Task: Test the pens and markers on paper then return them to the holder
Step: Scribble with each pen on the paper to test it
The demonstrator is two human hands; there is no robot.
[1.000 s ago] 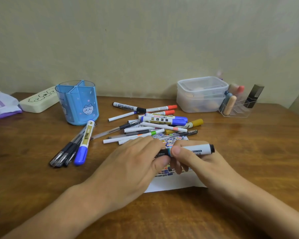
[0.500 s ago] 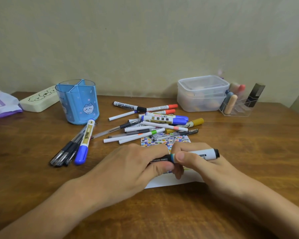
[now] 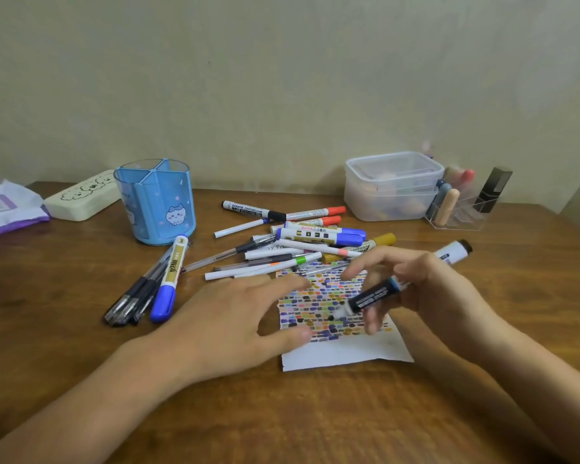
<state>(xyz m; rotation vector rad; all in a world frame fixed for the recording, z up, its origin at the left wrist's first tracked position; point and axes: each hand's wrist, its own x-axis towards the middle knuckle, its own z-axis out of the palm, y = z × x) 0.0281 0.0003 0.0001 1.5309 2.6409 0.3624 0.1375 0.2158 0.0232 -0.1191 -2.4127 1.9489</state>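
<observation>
Wooden table (image 3: pixel 81 329) – beige wall (image 3: pixel 282 78) behind | paper (image 3: pixel 349 353) – pens (image 3: pixel 298 242) scattered

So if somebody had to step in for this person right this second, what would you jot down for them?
Right hand: grips the uncapped whiteboard marker, tip down, at or just above the paper.
Left hand: open, fingers spread, at the paper's left edge.
Holder: blue, far left on the table; nothing visible in it.
Done: the paper is crowded with colour swatches; I cannot tell which pens made them.
Left: mark with this marker, cap it, test any untried ones, then put the central pile and the group beside the holder back into the holder.
</observation>
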